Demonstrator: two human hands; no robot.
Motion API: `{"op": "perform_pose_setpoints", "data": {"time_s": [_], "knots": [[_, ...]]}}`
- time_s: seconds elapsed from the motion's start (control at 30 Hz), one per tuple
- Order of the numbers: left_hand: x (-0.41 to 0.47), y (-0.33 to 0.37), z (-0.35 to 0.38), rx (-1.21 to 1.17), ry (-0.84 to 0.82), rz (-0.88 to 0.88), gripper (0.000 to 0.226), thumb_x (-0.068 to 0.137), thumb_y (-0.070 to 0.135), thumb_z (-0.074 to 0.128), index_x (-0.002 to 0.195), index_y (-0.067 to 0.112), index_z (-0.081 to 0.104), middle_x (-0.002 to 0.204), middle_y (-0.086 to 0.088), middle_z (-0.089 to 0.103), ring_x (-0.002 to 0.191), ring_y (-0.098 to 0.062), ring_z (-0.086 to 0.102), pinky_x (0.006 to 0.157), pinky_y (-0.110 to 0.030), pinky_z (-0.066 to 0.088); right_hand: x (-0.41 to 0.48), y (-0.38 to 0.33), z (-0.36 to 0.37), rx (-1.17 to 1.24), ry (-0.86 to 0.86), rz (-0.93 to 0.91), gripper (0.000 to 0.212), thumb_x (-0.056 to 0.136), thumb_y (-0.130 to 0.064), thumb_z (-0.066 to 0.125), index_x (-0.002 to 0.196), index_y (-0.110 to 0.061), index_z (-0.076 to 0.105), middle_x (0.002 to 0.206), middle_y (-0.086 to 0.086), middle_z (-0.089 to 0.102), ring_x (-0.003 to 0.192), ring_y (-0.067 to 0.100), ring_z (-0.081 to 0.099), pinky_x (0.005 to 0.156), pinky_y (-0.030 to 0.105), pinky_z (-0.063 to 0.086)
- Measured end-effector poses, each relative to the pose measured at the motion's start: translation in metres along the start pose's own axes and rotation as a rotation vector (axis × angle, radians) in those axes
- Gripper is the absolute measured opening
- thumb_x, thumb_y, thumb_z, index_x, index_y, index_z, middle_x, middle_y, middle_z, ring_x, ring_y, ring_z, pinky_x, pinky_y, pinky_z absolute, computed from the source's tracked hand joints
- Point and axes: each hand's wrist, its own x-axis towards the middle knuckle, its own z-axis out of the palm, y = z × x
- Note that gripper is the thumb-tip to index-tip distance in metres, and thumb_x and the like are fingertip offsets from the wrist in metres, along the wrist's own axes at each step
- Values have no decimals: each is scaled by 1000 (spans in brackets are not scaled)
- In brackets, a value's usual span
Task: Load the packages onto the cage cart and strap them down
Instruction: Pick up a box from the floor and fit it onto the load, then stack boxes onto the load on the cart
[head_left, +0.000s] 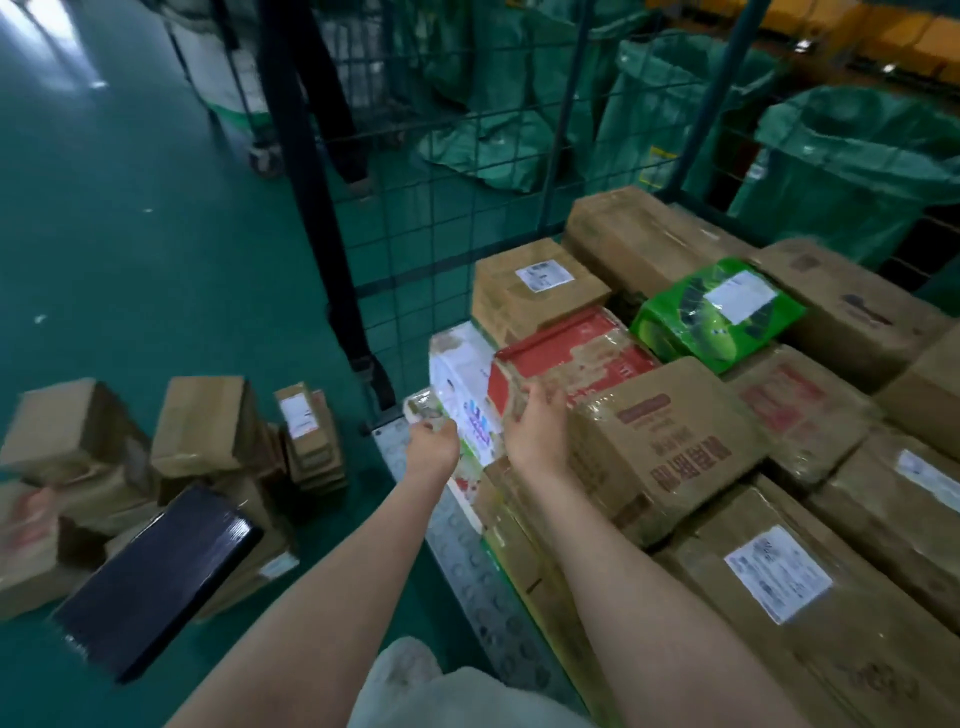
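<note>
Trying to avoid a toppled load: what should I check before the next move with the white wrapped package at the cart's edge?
1. Left hand gripping the white wrapped package: ok, fingers curl on its near corner.
2. Right hand on the package: not ok, it touches the red-topped box beside it.
3. Package seated on the cage cart: cannot tell, its base is hidden.
4. Floor packages loaded: not ok, cardboard boxes and a black wrapped package lie there.
5. Black strap across the load: not ok, it hangs at the cage post.
</note>
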Motion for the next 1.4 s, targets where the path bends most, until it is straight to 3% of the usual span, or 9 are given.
{"op": "perform_pose_setpoints", "data": {"time_s": [0.23,0.4,0.53,0.7,0.8,1.07,1.3,1.4], "knots": [[4,-25,-54,-142,147,-112,49,96,33,44,133,1,39,133,-24,47,118,-37,50,97,-40,41,-8,-37,53,30,-268,-15,39,90,-7,53,128,-8,45,132,15,38,116,32,48,88,32,42],[9,-45,-112,-207,300,-165,48,97,29,42,135,2,35,136,-18,45,120,-35,47,96,-33,38,-19,-77,102,26,-401,-49,38,89,-9,54,126,-7,47,136,16,38,122,30,45,97,28,36],[7,-66,-162,-228,395,-187,46,95,27,44,131,-2,40,134,-20,47,121,-35,47,97,-34,37,-40,-113,142,-28,-552,-98,37,91,-13,54,127,-10,46,135,12,42,116,27,49,77,24,36],[11,-113,-218,-267,431,-289,48,93,27,45,129,-5,44,131,-25,50,117,-38,50,91,-37,41,-64,-137,196,-94,-704,-90,34,92,-17,54,125,-11,46,133,12,41,110,28,52,74,29,39],[13,-139,-256,-286,452,-350,50,94,27,45,134,-4,39,135,-22,46,123,-39,44,99,-42,38,-79,-150,224,-148,-761,-58,37,92,-16,53,128,-11,45,137,12,41,115,28,49,81,30,39],[48,-195,-366,-206,458,-448,49,97,28,43,137,2,34,139,-20,43,125,-36,43,102,-39,35,-118,-206,320,-212,-816,-7,37,94,-16,51,130,-11,44,135,12,43,112,29,51,75,29,38],[92,-260,-416,-192,414,-550,45,96,25,43,135,3,37,136,-18,45,121,-34,47,92,-33,38,-149,-212,416,-296,-899,-37,40,92,-18,52,131,-12,46,137,12,42,110,30,55,75,28,41],[102,-292,-415,-150,377,-592,47,94,26,45,136,5,36,136,-18,45,121,-34,47,97,-34,38,-153,-194,456,-332,-922,-5,39,92,-18,53,129,-12,47,134,14,45,109,30,55,80,29,42]]}}
